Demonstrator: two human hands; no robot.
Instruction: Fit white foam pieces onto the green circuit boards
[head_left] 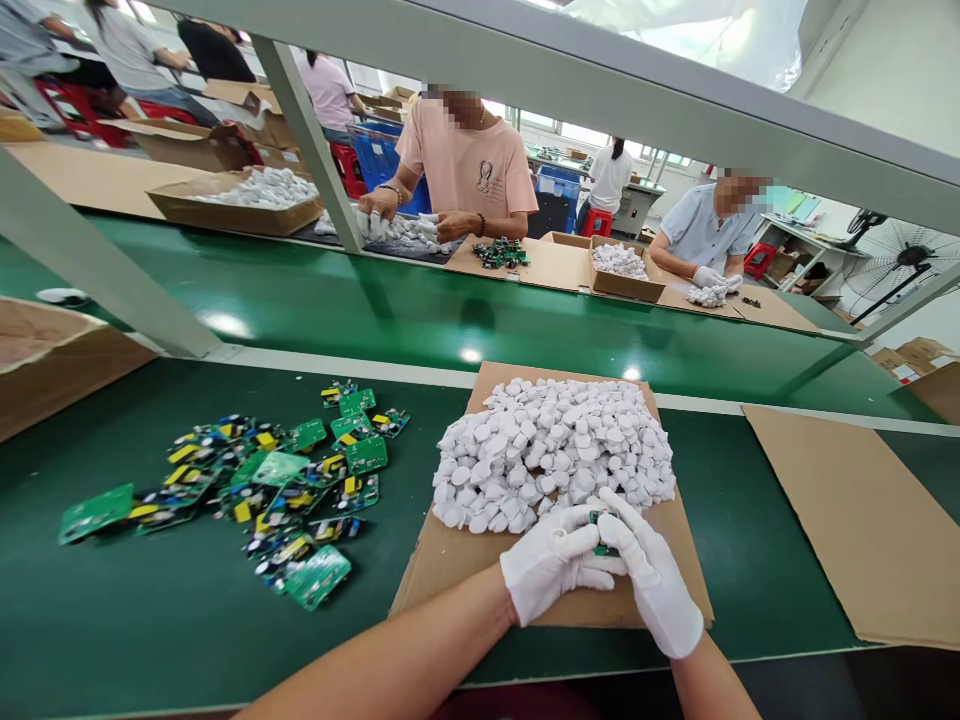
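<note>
My left hand (559, 560) and my right hand (651, 570), both in white gloves, meet over the front of a cardboard sheet (442, 572). Between their fingers is a small green circuit board (602, 535), gripped from both sides and mostly covered by the gloves. Just beyond my fingertips lies a big heap of small white pieces (555, 450) on the same cardboard. To the left, green circuit boards (277, 480) with yellow, blue and black components are piled loosely on the green tabletop.
A cardboard box (67, 365) stands at the left edge and a flat cardboard sheet (862, 520) lies at the right. A metal frame (300, 140) crosses above the table. Beyond a green strip (420, 315), people work with white pieces.
</note>
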